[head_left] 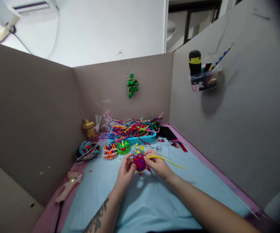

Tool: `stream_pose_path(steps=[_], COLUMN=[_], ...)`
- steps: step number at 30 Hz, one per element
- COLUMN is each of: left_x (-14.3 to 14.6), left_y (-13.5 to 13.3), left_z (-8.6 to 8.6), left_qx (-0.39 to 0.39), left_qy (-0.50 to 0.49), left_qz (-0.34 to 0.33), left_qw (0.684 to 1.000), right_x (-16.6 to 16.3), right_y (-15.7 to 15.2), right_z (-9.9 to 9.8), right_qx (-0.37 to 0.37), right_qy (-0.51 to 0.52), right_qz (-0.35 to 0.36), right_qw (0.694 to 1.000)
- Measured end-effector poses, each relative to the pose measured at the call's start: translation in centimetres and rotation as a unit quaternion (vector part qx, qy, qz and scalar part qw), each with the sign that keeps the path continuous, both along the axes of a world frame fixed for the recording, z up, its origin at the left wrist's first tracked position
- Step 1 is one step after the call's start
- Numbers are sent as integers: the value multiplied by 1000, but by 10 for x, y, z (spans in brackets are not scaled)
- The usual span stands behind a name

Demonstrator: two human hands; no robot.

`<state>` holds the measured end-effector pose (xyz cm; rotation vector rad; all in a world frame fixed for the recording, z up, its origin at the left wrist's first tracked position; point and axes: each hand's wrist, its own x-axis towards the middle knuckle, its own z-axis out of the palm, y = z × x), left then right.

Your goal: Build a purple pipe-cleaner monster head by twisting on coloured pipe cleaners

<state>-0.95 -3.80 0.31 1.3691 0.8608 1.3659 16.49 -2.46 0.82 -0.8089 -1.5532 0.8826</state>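
Note:
Between my two hands, above the blue cloth, is a small magenta and purple pipe-cleaner figure (140, 162) with a round coiled middle. My left hand (126, 168) pinches its left edge between thumb and fingers. At its right edge, my right hand (158, 165) is closed on a yellow pipe cleaner (171, 161), whose free end sticks out to the right. Just beyond the hands, a light blue and yellow pipe-cleaner figure (138, 149) is partly hidden. An orange figure (110, 152) and a green figure (123, 148) stand to its left.
A blue tray (142, 139) heaped with coloured pipe cleaners stands at the back. Scissors (157, 148) lie right of centre. On the left are a dark bowl (91, 156) and a pink glue gun (69, 187). Grey panels (239, 113) enclose the table.

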Motion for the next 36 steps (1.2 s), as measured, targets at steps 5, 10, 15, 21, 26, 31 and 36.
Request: stream_pose_path(steps=[5, 10, 15, 21, 26, 31, 36], left_x=[-6, 2, 11, 12, 11, 11, 10], left_y=[6, 0, -5, -7, -8, -8, -7], left_z=[-4, -5, -2, 3, 3, 5, 5], left_qx=[23, 5, 17, -8, -16, -13, -9], left_qy=[25, 52, 24, 7, 3, 7, 22], left_qz=[184, 65, -12, 2, -15, -29, -20], left_qw=[982, 997, 1000, 1000, 1000, 999, 1000], right_x=[-2, -5, -7, -8, -11, -12, -12], right_y=[6, 6, 2, -1, 1, 1, 2], right_z=[-6, -5, -1, -4, -10, -9, -10], right_qx=[-3, 15, 5, -11, -32, -53, -94], right_qy=[29, 48, 29, -1, 44, 48, 48], right_qz=[-55, -54, -43, -23, 21, 32, 34], right_qw=[998, 997, 999, 1000, 998, 997, 994])
